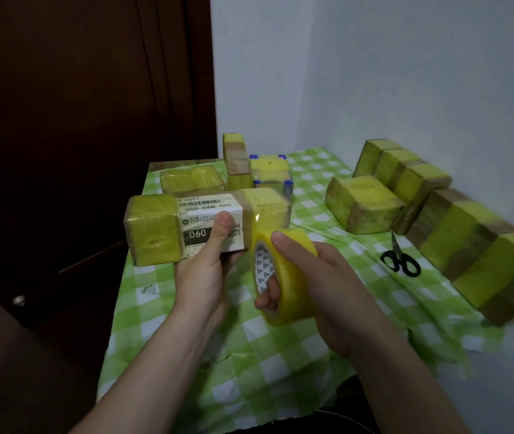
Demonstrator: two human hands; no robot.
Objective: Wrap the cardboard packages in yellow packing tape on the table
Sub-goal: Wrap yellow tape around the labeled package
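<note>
Package [193, 214]: oblong labelled cardboard, glossy yellow-taped ends, gripped underneath by left hand [205, 277].
Tape roll [296, 308]: translucent yellow ring at package's right end, held in right hand [327, 277].

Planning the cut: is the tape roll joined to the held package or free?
Joined: a strip runs from the tape roll in the right hand to the package in the left hand.

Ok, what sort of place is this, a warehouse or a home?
Probably a room at home, not a warehouse: a green checked tablecloth, a dark wooden door or wardrobe beside it, and taped packages lined along a plain white wall.
</note>
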